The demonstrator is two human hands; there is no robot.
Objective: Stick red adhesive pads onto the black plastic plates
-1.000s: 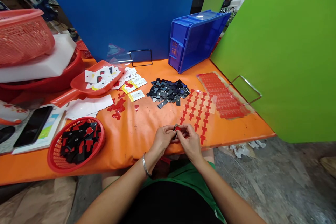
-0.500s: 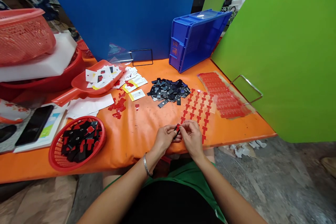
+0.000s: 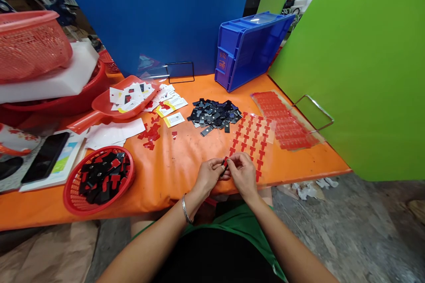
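Between my two hands, near the table's front edge, is a small flat black piece with a red T-shaped sticker at its upper end. My left hand grips the piece between thumb and fingers. The fingertips of my right hand pinch at the red sticker. Just beyond and to the right lies a clear sheet with rows of red T-shaped stickers. A heap of similar black pieces is spread farther back.
At left stands a red basket of black pieces bearing red stickers. Loose red bits, a red scoop with cards and a phone lie nearby. A blue crate stands behind; another red sticker sheet lies right.
My hands stay together on the black piece, with only slight finger movement at the red sticker. The whole view has shifted slightly.
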